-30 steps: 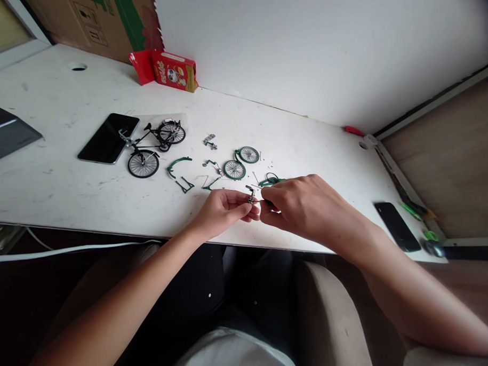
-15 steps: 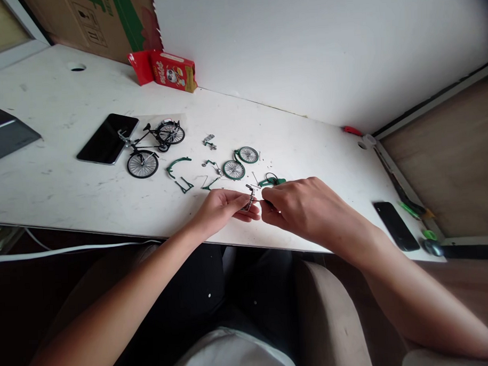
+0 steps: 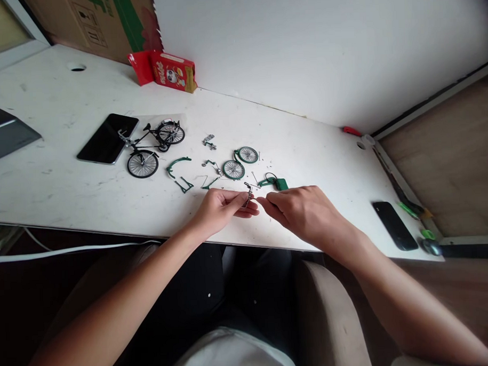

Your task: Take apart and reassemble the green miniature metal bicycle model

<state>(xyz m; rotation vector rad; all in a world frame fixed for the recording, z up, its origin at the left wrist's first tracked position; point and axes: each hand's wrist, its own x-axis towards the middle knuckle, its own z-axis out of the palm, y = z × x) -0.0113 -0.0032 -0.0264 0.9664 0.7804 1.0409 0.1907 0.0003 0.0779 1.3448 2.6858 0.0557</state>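
My left hand (image 3: 220, 207) pinches a small silver metal part (image 3: 248, 193) just above the near edge of the white table (image 3: 68, 189). My right hand (image 3: 303, 213) sits beside it, fingers drawn together and pointing at the part; whether it holds anything is hidden. Behind the hands lie loose green model-bicycle pieces: two small wheels (image 3: 239, 163), a curved mudguard (image 3: 176, 164), a green frame piece (image 3: 274, 181) and thin rods. An assembled black model bicycle (image 3: 150, 148) stands to the left.
A black phone (image 3: 107, 138) lies by the black bicycle, another phone (image 3: 394, 224) at the right edge. A red snack box (image 3: 166, 70) and a cardboard box (image 3: 98, 22) stand at the back. A grey device (image 3: 4, 132) lies far left; green tools (image 3: 424, 227) far right.
My right hand has drawn back slightly to the right, uncovering the green frame piece. The left hand has tilted the silver part and stayed in place.
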